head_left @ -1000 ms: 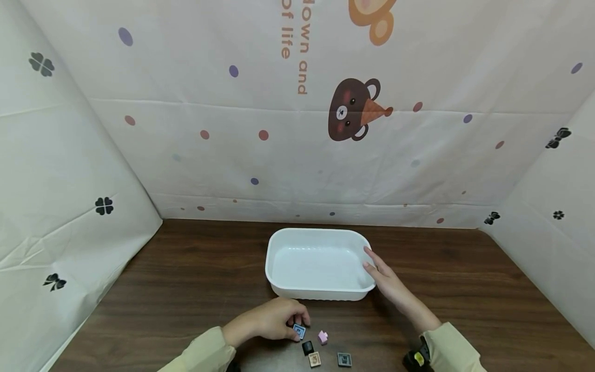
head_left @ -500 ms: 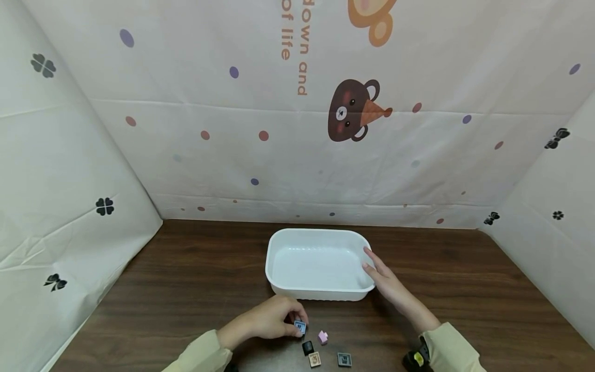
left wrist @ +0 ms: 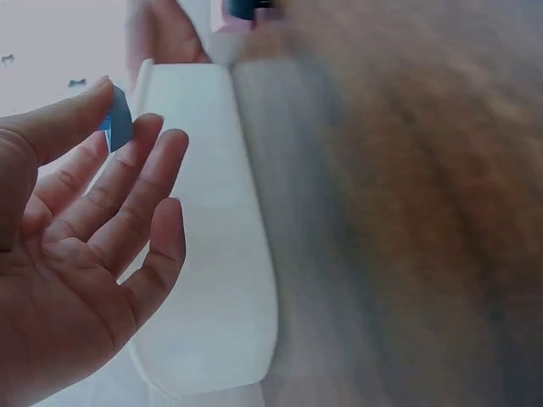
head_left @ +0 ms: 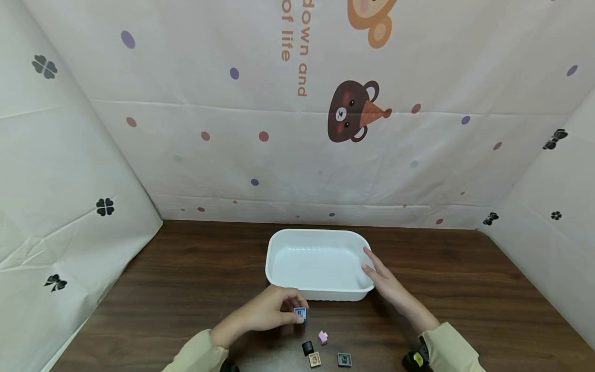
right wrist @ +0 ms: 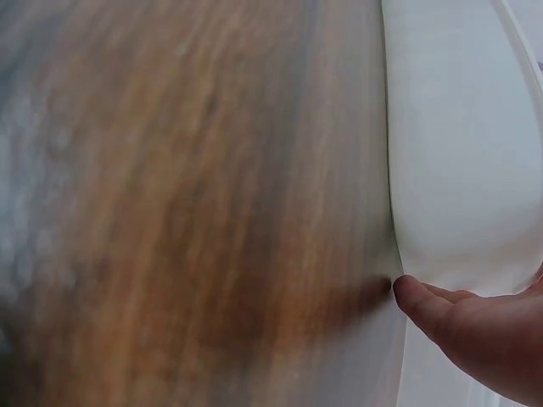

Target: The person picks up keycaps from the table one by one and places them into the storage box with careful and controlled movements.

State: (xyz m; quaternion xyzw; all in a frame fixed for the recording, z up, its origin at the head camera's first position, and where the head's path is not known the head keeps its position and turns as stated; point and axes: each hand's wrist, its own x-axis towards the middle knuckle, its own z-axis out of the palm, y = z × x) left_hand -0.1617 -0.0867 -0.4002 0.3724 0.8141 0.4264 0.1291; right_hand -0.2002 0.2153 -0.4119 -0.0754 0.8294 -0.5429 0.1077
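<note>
Pinching a blue tile (head_left: 299, 312) in the left hand (head_left: 270, 310) just in front of the white tub (head_left: 316, 263), resting the right hand (head_left: 387, 280), uncurled, on its right end. Kinda risking a drop, though, gripping by fingertips only.

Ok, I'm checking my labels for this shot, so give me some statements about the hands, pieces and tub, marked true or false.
1. The left hand pinches a blue tile. True.
2. The right hand grips the pink piece. False: that hand is at the white tub.
3. The pink piece lies inside the tub. False: it lies on the table.
4. The black block lies beside the beige tile. True.
5. In the head view, the dark gray tile lies right of the beige tile. True.
</note>
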